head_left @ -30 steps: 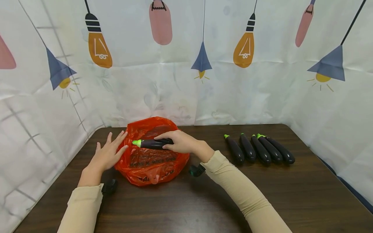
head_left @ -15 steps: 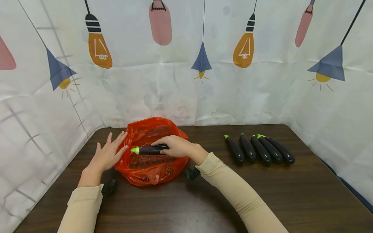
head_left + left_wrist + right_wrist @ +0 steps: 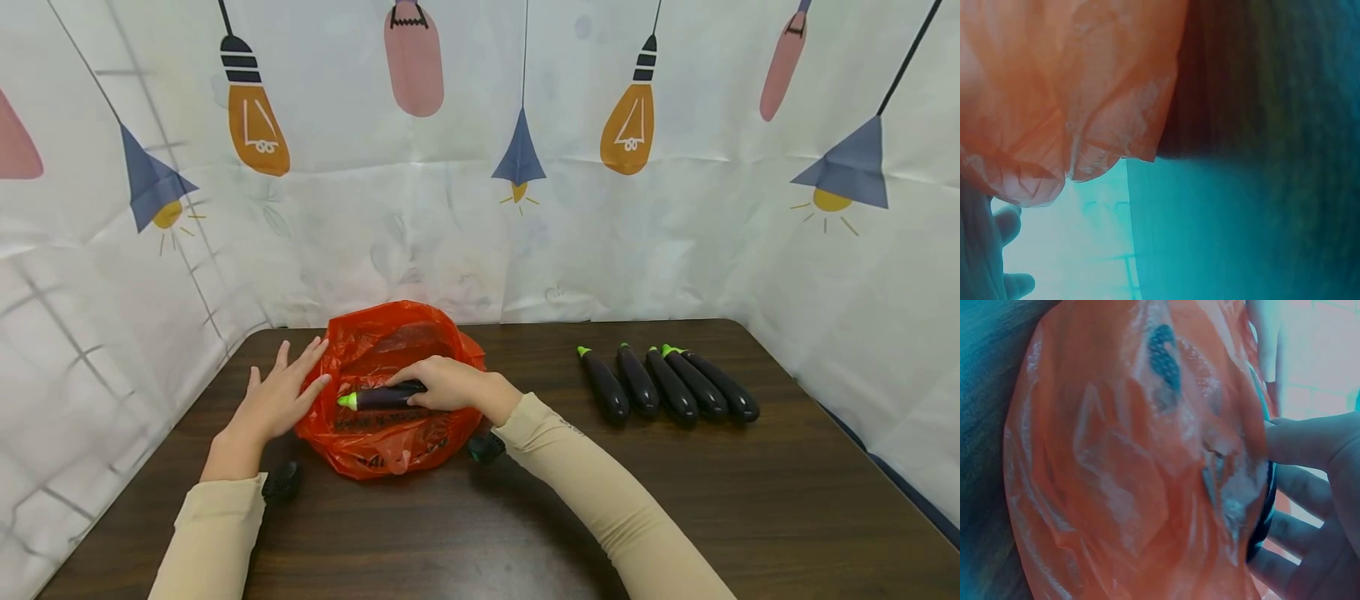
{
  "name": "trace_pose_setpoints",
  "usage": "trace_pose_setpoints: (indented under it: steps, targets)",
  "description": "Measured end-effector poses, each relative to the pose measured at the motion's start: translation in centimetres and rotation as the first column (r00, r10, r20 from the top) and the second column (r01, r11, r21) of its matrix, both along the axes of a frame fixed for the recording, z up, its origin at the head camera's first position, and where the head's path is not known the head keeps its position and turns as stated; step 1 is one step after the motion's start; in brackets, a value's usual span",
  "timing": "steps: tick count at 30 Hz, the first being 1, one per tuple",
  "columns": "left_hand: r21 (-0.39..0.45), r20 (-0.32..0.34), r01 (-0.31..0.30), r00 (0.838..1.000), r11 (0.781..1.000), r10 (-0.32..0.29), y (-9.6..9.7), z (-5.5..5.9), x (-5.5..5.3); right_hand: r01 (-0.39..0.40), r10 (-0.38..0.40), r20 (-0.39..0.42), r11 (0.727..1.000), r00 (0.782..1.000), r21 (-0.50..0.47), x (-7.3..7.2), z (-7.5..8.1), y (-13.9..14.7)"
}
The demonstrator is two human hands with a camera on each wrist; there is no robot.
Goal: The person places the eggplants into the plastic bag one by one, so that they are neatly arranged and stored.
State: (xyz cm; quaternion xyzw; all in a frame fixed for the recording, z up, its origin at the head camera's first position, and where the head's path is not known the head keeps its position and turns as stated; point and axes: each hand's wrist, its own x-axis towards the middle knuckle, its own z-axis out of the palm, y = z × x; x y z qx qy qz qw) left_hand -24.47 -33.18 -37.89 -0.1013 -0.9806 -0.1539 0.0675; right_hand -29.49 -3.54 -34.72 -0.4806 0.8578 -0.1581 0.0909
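In the head view, a red plastic bag (image 3: pixel 405 454) stands with its mouth spread wide on the table. Over that mouth my right hand (image 3: pixel 453 387) grips a dark eggplant (image 3: pixel 381 398) by its thick end, its green stem tip pointing left. My left hand (image 3: pixel 273 404) touches the bag's left rim with straight, spread fingers. The right wrist view has the bag's side (image 3: pixel 1116 487) in front, with the eggplant's dark edge (image 3: pixel 1264 525) under my right fingers (image 3: pixel 1297 487). The left wrist view shows the bag's wall (image 3: pixel 1066 94) beside my left fingers (image 3: pixel 1010 225).
Several dark eggplants (image 3: pixel 675 387) with green tips lie side by side on the brown table (image 3: pixel 450 542), right of the bag. A white printed cloth (image 3: pixel 450 242) hangs behind the table and along its sides.
My right hand has moved down and slightly left, lowering the eggplant into the bag's mouth. My left hand has kept its place at the rim.
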Motion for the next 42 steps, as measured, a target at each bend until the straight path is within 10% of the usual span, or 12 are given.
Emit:
trace_pose_setpoints:
  steps: [42]
  targets:
    - [0.013,0.013,0.000,1.000,1.000,0.000,-0.2,-0.2,-0.2,-0.012,0.007,0.120,0.999,0.993,0.045,-0.3,-1.8,-0.4]
